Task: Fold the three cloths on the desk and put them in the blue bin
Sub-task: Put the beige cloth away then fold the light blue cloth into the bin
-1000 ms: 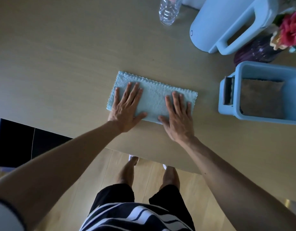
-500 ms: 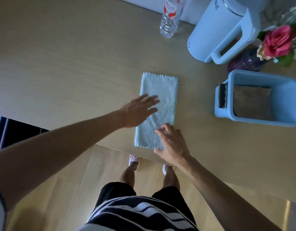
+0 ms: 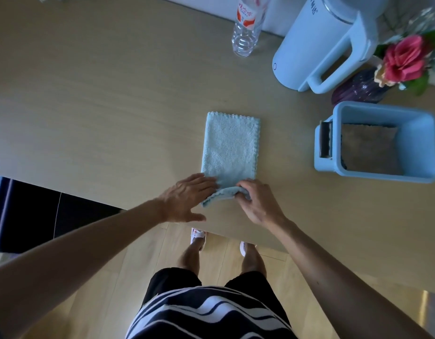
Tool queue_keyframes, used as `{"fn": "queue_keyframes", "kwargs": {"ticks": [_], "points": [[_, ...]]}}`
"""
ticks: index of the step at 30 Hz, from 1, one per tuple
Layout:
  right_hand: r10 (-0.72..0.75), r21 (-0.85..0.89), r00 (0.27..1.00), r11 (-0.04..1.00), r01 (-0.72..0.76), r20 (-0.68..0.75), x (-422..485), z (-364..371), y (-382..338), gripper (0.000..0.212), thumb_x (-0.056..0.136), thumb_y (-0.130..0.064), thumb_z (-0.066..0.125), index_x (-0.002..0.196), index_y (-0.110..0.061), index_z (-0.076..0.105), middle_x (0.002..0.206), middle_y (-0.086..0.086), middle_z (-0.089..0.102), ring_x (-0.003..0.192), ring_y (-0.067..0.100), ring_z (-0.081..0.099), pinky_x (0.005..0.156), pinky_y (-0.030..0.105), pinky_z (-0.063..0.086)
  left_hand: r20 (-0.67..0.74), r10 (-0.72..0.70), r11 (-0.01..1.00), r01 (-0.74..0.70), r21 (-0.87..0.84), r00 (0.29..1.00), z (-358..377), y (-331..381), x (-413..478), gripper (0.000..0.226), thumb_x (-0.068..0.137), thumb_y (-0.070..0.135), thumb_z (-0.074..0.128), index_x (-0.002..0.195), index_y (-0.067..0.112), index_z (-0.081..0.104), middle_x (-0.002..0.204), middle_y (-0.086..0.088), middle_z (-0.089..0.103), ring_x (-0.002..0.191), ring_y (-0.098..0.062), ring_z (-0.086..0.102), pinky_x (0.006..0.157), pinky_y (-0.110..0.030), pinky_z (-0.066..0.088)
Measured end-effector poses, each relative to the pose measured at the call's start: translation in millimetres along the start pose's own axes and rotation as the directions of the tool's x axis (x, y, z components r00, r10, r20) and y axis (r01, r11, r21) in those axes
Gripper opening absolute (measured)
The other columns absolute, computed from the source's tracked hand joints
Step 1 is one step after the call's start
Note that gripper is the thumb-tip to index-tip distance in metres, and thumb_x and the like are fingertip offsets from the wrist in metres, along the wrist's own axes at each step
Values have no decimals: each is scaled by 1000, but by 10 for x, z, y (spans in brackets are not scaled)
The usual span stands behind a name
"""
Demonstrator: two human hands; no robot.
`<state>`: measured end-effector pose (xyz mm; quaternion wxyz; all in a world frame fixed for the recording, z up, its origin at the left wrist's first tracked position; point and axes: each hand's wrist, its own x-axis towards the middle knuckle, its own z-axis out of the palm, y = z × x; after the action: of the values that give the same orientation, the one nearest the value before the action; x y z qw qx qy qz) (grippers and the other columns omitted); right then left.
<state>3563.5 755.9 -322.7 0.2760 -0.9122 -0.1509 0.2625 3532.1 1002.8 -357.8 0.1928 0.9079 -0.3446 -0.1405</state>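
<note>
A light blue cloth (image 3: pixel 231 145), folded into a long strip, lies on the desk pointing away from me. Its near end is lifted and curled upward. My left hand (image 3: pixel 187 199) grips that near end at its left corner and my right hand (image 3: pixel 258 204) pinches it at the right corner. The blue bin (image 3: pixel 422 152) stands to the right on the desk. A folded brown cloth (image 3: pixel 370 148) lies flat inside it. No third cloth shows.
A clear plastic bottle (image 3: pixel 246 30) stands at the back of the wooden desk (image 3: pixel 89 94). A large pale blue jug (image 3: pixel 326 42) and a purple vase with a pink flower (image 3: pixel 405 59) stand behind the bin. The desk's front edge runs just below my hands.
The cloth was turned from lying crosswise to pointing away from me. Both hands slid to its near end and lifted that end off the desk.
</note>
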Motion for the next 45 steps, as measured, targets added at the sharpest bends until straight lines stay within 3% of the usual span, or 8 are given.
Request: {"fn": "queue_keyframes", "kwargs": {"ticks": [5, 9, 16, 24, 32, 36, 40, 45], "points": [[95, 352, 983, 925, -147, 159, -164, -155, -36, 16, 92, -32, 66, 80, -23, 59, 67, -10, 55, 57, 6, 49, 55, 22, 36, -142, -277, 916, 217, -337, 950, -84, 256, 42, 29, 97, 39, 52, 91, 13, 62, 68, -7, 64, 59, -30, 58, 58, -31, 44], [118, 511, 979, 839, -189, 167, -299, -153, 42, 26, 79, -31, 80, 101, -24, 68, 87, -7, 72, 74, 6, 66, 63, 20, 49, 12, -491, 734, 421, -533, 871, -137, 332, 77, 25, 97, 34, 57, 87, 12, 61, 66, -8, 64, 58, -28, 55, 57, -37, 44], [240, 577, 970, 796, -183, -24, -23, -247, 60, 41, 87, -37, 66, 76, 0, 56, 62, 1, 48, 57, 15, 40, 54, 30, 30, 165, -688, 424, 576, -699, 707, -269, 233, 226, 51, 80, 61, 52, 63, 16, 34, 62, 3, 30, 57, -16, 28, 52, -34, 25], [340, 326, 925, 905, -272, -171, 613, -270, 8, 34, 92, -31, 65, 66, -16, 48, 62, -3, 49, 55, 14, 44, 49, 31, 31, 162, -771, 275, 552, -787, 616, -263, 135, 379, 31, 86, 19, 74, 113, 13, 59, 90, 4, 74, 69, 0, 70, 51, -11, 47], [300, 163, 872, 953, -255, -386, 774, -105, -4, 27, 96, -35, 59, 108, -11, 58, 90, 6, 62, 82, 28, 58, 69, 36, 42, -87, -854, 474, 697, -537, 514, -209, 243, 406, 54, 85, 29, 67, 132, 15, 45, 106, -9, 67, 96, -32, 63, 79, -42, 54], [51, -117, 794, 981, -152, -606, 535, -21, -101, 49, 97, -38, 54, 136, -8, 51, 118, 12, 59, 107, 31, 57, 87, 41, 46, -408, -592, 797, 578, -172, 695, -249, 302, 369, 60, 87, 33, 57, 142, 12, 43, 136, -12, 50, 123, -31, 47, 98, -44, 43], [-135, -296, 922, 955, 23, -364, 354, 196, -139, 62, 102, -37, 42, 156, -9, 29, 157, 14, 38, 143, 31, 38, 113, 44, 35, -254, -361, 928, 373, 0, 898, -76, 205, 443, 64, 102, 40, 41, 156, 9, 25, 166, -13, 22, 155, -29, 13, 125, -49, 17], [27, -414, 988, 906, -90, -154, 299, 400, 94, 77, 102, -56, 29, 161, -13, 4, 170, 6, -8, 157, 32, -1, 125, 54, 12, -92, -444, 893, 449, 36, 891, 157, 93, 340, 76, 100, 60, 33, 160, 18, 14, 169, -7, 7, 156, -28, 1, 122, -59, 11]]}}
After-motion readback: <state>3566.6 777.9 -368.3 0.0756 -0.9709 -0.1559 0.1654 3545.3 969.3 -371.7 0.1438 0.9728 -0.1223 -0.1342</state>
